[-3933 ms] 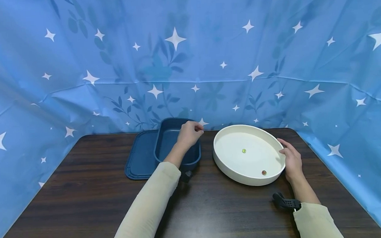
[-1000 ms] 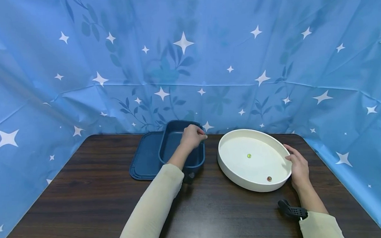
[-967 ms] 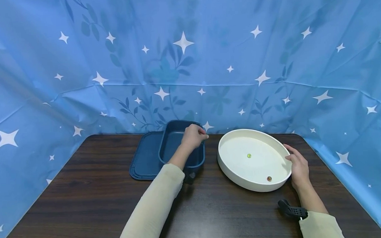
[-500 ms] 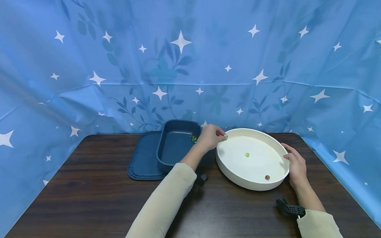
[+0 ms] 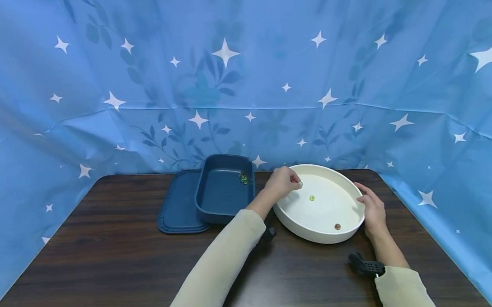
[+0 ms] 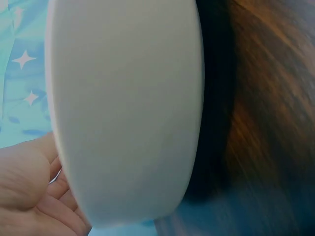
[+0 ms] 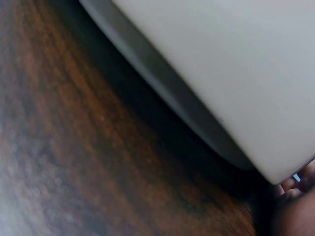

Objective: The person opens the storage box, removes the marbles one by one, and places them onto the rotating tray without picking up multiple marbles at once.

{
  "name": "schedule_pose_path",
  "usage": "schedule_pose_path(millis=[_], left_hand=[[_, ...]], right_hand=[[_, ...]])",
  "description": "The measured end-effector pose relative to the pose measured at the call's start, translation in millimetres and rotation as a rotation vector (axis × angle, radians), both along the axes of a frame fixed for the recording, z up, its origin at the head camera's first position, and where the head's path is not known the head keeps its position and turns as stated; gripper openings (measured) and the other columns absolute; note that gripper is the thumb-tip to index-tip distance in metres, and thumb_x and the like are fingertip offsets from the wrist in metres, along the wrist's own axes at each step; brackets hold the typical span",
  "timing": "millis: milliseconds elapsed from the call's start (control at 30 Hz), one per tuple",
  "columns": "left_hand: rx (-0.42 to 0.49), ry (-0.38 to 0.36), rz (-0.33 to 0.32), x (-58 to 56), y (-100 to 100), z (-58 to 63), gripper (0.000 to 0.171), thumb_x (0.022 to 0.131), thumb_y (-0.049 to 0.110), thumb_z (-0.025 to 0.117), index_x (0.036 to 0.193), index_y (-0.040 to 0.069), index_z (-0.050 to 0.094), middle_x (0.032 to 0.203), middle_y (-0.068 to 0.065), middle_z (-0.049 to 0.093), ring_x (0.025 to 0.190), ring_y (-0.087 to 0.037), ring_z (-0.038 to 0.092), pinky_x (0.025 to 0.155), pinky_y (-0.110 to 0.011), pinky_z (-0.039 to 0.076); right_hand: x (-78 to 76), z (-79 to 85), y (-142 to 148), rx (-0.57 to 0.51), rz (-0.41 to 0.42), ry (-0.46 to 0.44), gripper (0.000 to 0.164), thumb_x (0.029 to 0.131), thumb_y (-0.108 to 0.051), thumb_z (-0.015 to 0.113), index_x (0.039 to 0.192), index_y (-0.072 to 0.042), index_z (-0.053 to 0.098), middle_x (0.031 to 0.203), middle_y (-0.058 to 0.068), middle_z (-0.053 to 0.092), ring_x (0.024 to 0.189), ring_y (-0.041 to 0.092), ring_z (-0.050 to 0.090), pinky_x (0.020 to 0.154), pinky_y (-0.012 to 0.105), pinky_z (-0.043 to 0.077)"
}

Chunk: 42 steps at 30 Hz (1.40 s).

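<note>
A round white tray (image 5: 322, 234) with a low wall lies on the table's right half. Inside it are a small green marble-like ball (image 5: 311, 198) and a reddish-brown one (image 5: 337, 226). My left hand (image 5: 280, 183) is over the tray's left rim and pinches a tiny pale marble-like ball (image 5: 300, 184) between thumb and fingertips. In the left wrist view the tray's wall covers most of what lies beyond that hand. My right hand (image 5: 373, 208) grips the tray's right rim, thumb on the inner side. Several small greenish balls (image 5: 243, 177) sit together in a dark blue box (image 5: 217, 197).
The blue box stands left of the tray, partly on a flat blue lid (image 5: 178, 205). Dark wooden table (image 5: 124, 266) runs in front of both. A blue curtain (image 5: 243, 81) with white stars hangs right behind the table's back edge.
My left hand has moved right from over the blue box to the tray's left rim, pinching the small ball. The greenish balls in the box are now uncovered. My right hand keeps its grip.
</note>
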<state>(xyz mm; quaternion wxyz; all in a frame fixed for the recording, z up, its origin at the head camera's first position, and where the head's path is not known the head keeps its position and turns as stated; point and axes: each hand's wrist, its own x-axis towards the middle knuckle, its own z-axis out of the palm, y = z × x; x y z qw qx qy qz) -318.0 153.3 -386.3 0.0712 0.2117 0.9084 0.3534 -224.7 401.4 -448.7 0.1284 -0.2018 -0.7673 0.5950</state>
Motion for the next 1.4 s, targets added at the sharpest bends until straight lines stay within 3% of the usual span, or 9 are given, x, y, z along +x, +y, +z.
schedule_pose_path(millis=[233, 567, 767, 900, 1200, 1400], left_hand=[[-0.045, -0.008, -0.002, -0.1, 2, -2.5, 0.012, 0.094, 0.021, 0.073, 0.1, 0.013, 0.079, 0.093, 0.001, 0.073, 0.074, -0.008, 0.058, 0.064, -0.02, 0.047], [-0.258, 0.063, -0.081, -2.5, 14, -15.9, 0.008, 0.092, 0.027, 0.076, 0.096, 0.023, 0.08, 0.088, 0.011, 0.074, 0.079, -0.004, 0.058, 0.075, -0.023, 0.049], [-0.363, 0.125, -0.057, -0.8, 19, -23.0, 0.007, 0.091, 0.033, 0.076, 0.096, 0.029, 0.079, 0.088, 0.017, 0.072, 0.083, -0.004, 0.058, 0.083, -0.026, 0.051], [-0.406, 0.146, -0.051, 2.2, 19, -23.0, 0.007, 0.092, 0.034, 0.075, 0.097, 0.03, 0.078, 0.092, 0.017, 0.072, 0.085, -0.005, 0.057, 0.085, -0.026, 0.051], [-0.402, 0.142, -0.048, 3.3, 17, -25.8, 0.009, 0.092, 0.034, 0.075, 0.1, 0.03, 0.078, 0.088, 0.017, 0.071, 0.085, -0.005, 0.057, 0.085, -0.027, 0.05], [-0.308, 0.155, -0.047, 4.4, 15, -22.0, 0.017, 0.092, 0.031, 0.075, 0.109, 0.028, 0.077, 0.097, 0.016, 0.072, 0.088, -0.002, 0.059, 0.084, -0.023, 0.051]], right_hand=[[-1.8, -0.4, -4, -0.018, 0.002, 0.012, 0.059, 0.099, -0.011, 0.029, 0.157, -0.017, 0.039, 0.166, 0.012, 0.032, 0.145, 0.035, 0.042, 0.078, 0.004, 0.042], [-0.9, 0.8, -3, -0.001, -0.018, -0.015, 0.059, 0.099, -0.013, 0.03, 0.157, -0.017, 0.039, 0.166, 0.007, 0.032, 0.147, 0.031, 0.042, 0.092, 0.011, 0.045], [0.4, 1.7, -3, -0.003, -0.026, -0.002, 0.058, 0.099, -0.012, 0.03, 0.156, -0.016, 0.04, 0.165, 0.01, 0.034, 0.144, 0.033, 0.043, 0.079, 0.005, 0.041], [1.3, 1.6, -2, 0.006, -0.025, -0.008, 0.058, 0.099, -0.012, 0.03, 0.156, -0.016, 0.04, 0.165, 0.01, 0.033, 0.144, 0.033, 0.043, 0.077, 0.004, 0.041], [2.3, -1.4, -4, -0.012, -0.007, -0.013, 0.058, 0.099, -0.012, 0.03, 0.157, -0.016, 0.038, 0.166, 0.01, 0.031, 0.146, 0.033, 0.041, 0.078, 0.004, 0.041], [0.2, -1.1, -1, -0.004, -0.014, -0.001, 0.058, 0.1, -0.013, 0.031, 0.156, -0.018, 0.04, 0.165, 0.012, 0.033, 0.14, 0.03, 0.045, 0.078, 0.005, 0.043]])
